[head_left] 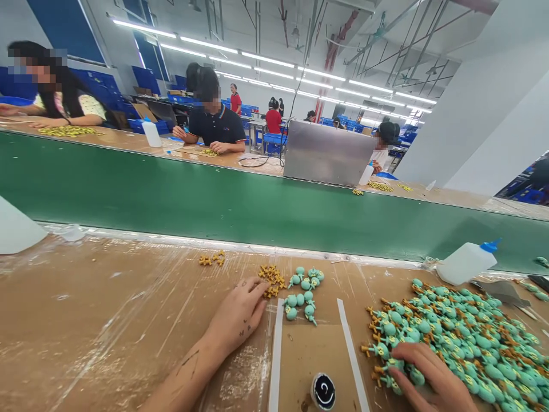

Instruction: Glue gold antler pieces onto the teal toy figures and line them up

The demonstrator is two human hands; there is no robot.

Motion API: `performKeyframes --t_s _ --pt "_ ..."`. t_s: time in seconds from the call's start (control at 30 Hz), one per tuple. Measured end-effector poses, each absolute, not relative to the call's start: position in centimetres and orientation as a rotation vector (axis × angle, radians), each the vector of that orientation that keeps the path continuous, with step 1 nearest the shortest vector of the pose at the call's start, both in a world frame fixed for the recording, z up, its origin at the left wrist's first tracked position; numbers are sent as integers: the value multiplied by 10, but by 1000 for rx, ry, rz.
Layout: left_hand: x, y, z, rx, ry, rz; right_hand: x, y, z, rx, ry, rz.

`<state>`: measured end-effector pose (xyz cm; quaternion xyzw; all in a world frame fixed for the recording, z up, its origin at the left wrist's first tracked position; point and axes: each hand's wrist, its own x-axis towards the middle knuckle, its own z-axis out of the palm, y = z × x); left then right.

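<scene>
Figures (461, 337) crowd right hand (437, 379), narrowly curled; left hand (241, 312), half-curled, at orange pieces (272, 276); can't tell whether either grips anything. Teal bodies (308, 296) sit between hands.

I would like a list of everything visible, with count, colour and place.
table: one, brown, foreground
brown pieces: many, brown, two clusters near centre
green pieces: several, green, right of brown pieces
strips: two, white, front centre
cup: one, black inside, between strips
figures: many, green and brown, pile at right
belt: one, green, beyond table
far table: one, brown, beyond belt
bottles: at least three, white, near right and far table
container: one, white, left edge
yellow pieces: many, yellow, far table
panel: one, grey, far table
co-workers: several, various colours, background
crates: many, blue, background
lamps: many, white, ceiling
left hand: one, bare, at brown pieces
right hand: one, bare, on figures
</scene>
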<state>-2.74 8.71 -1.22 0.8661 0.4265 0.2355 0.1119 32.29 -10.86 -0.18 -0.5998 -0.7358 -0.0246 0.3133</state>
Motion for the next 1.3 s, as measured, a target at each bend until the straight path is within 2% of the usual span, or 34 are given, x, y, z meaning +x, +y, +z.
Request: performKeyframes --t_s 0.2,0.4,0.57,0.77,1.03,1.3 --pt "-21 85 -18 2545 1178 702 240 -40 17 -1707 -1945 470" --pt "-36 79 -25 2494 1190 785 196 14 7 -1764 -1992 568" --pt "-42 76 -22 2332 1224 854 216 -2 -1 -1675 -1846 621" --pt "-43 80 -11 2082 1245 932 233 -59 -9 -1302 -1113 1155" --pt "-29 42 15 1657 1259 949 243 -83 -19 -1064 -1682 880" --pt "-8 -9 24 920 1073 949 241 -86 -10 -1055 -1666 856"
